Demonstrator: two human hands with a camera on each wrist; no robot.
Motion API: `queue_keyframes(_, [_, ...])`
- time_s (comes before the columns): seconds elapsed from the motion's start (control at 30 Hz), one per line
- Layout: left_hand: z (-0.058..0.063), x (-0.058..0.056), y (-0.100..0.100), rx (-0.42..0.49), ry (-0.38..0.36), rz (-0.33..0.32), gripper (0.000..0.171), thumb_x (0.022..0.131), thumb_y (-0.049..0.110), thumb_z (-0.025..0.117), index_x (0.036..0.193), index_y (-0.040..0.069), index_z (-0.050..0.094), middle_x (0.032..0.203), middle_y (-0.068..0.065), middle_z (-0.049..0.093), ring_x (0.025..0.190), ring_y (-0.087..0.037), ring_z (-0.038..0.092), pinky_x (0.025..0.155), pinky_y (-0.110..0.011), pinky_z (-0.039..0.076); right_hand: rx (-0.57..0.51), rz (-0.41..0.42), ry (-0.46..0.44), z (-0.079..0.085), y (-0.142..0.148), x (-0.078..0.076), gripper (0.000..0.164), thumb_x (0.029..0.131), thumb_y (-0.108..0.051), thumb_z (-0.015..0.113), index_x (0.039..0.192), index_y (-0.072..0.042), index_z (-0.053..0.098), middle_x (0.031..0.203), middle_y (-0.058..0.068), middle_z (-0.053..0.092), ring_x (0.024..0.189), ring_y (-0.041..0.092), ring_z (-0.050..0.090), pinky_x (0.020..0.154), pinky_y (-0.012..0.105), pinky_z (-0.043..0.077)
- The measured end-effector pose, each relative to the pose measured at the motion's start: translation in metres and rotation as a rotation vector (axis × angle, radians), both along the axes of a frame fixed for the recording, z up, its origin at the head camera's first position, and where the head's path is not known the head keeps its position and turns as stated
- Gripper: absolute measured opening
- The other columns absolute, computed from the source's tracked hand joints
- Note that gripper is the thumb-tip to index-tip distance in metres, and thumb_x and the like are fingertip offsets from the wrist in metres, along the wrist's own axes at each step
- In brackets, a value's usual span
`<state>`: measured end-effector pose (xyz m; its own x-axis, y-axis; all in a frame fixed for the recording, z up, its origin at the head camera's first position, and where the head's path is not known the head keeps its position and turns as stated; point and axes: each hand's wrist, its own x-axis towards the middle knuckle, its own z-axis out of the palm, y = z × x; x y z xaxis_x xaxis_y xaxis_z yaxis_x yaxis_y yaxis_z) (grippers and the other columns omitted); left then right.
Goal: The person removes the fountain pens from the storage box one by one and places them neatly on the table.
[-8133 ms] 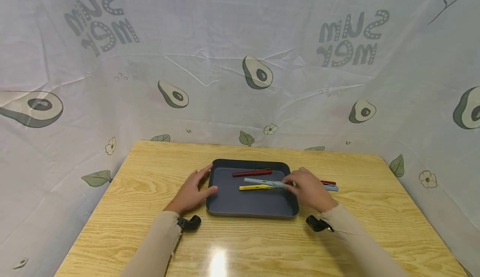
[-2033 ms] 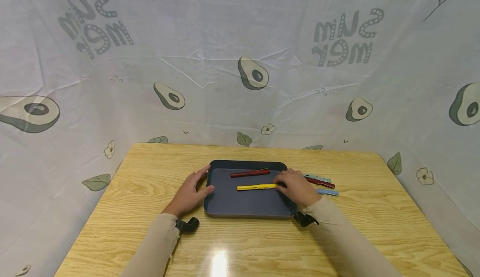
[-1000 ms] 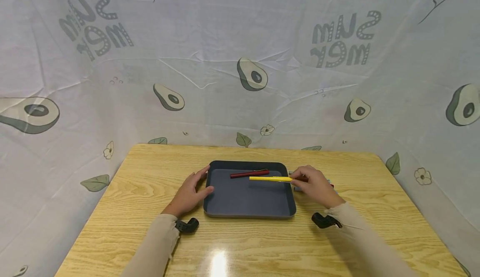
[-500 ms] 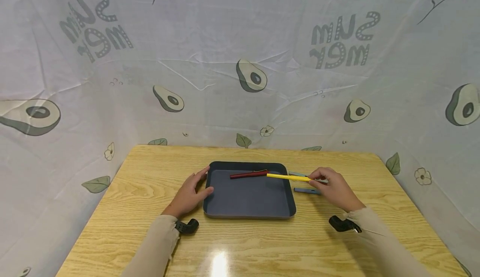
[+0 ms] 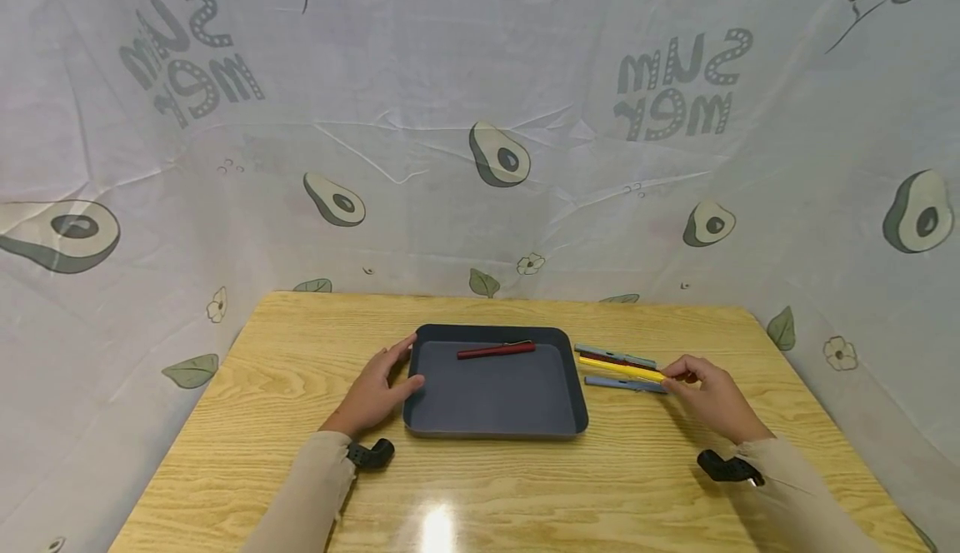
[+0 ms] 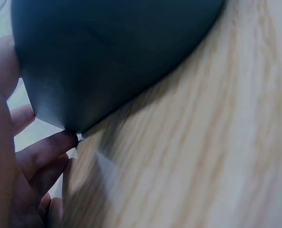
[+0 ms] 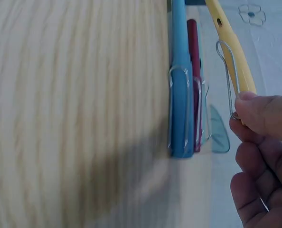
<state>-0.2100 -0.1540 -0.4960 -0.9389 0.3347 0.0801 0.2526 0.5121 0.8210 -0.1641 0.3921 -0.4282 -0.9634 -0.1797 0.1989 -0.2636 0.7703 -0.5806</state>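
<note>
My right hand (image 5: 712,399) pinches the capped end of a yellow pen (image 5: 621,369), thumb against its wire clip in the right wrist view. It holds the pen over a row of pens on the table, right of the tray. The row has a pale blue-green pen (image 5: 617,356) at the back, a dark red pen (image 7: 193,47) and a blue pen (image 7: 181,114) nearest me. One dark red pen (image 5: 497,351) lies inside the shallow dark grey tray (image 5: 487,407). My left hand (image 5: 375,391) rests at the tray's left side, fingers extended, thumb over the rim.
The wooden table (image 5: 510,490) carries the tray near its middle. Behind it hangs a pale cloth (image 5: 420,53) printed with avocados and leaves, which also runs down both sides. A black strap device (image 5: 727,465) sits on each wrist.
My right hand has lifted the yellow pen from the tray and carried it right, over the row. Earlier, a pale blue-green pen also left the tray for that row. My left hand stays put.
</note>
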Motion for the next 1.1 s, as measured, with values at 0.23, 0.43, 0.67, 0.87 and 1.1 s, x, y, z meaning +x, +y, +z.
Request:
queue_keyframes(0.23, [-0.002, 0.0, -0.001, 0.004, 0.011, 0.003, 0.077, 0.099, 0.047, 0.068, 0.164, 0.025, 0.032, 0.157, -0.014, 0.048, 0.149, -0.034, 0.039, 0.128, -0.054, 0.014, -0.025, 0.059, -0.093, -0.01, 0.007, 0.002, 0.007, 0.097, -0.006, 0.072, 0.097, -0.013, 0.069, 0.096, 0.001, 0.068, 0.083, 0.006, 0.06, 0.067, 0.025, 0.052])
queue_keyframes(0.43, [-0.001, 0.001, -0.001, 0.006, 0.01, 0.001, 0.077, 0.099, 0.046, 0.069, 0.164, 0.025, 0.032, 0.157, -0.014, 0.048, 0.149, -0.034, 0.039, 0.129, -0.052, 0.013, -0.028, 0.106, -0.088, -0.013, 0.013, 0.002, 0.008, 0.097, -0.005, 0.071, 0.097, -0.013, 0.069, 0.091, 0.002, 0.066, 0.078, 0.008, 0.059, 0.064, 0.025, 0.051])
queue_keyframes(0.67, [-0.001, 0.0, 0.0, 0.007, 0.005, 0.002, 0.076, 0.1, 0.041, 0.069, 0.164, 0.026, 0.032, 0.157, -0.013, 0.048, 0.15, -0.034, 0.037, 0.129, -0.051, 0.012, -0.109, 0.174, -0.102, -0.014, 0.022, 0.006, 0.011, 0.098, 0.0, 0.068, 0.1, -0.011, 0.069, 0.092, 0.003, 0.065, 0.074, 0.014, 0.055, 0.06, 0.026, 0.046])
queue_keyframes(0.87, [0.001, 0.001, 0.0, 0.014, 0.012, -0.003, 0.077, 0.1, 0.044, 0.069, 0.164, 0.023, 0.033, 0.157, -0.014, 0.048, 0.15, -0.035, 0.037, 0.129, -0.052, 0.012, -0.082, 0.162, -0.183, -0.016, 0.023, 0.002, 0.006, 0.1, -0.003, 0.067, 0.099, -0.009, 0.068, 0.09, 0.002, 0.064, 0.073, 0.012, 0.056, 0.06, 0.025, 0.049])
queue_keyframes(1.1, [0.001, 0.001, 0.001, 0.023, 0.02, -0.007, 0.077, 0.1, 0.044, 0.069, 0.164, 0.022, 0.033, 0.157, -0.014, 0.048, 0.149, -0.035, 0.038, 0.129, -0.052, 0.013, 0.054, 0.068, -0.195, -0.011, 0.014, -0.004, 0.008, 0.102, -0.016, 0.068, 0.098, -0.01, 0.071, 0.092, -0.002, 0.065, 0.077, 0.006, 0.058, 0.063, 0.026, 0.051])
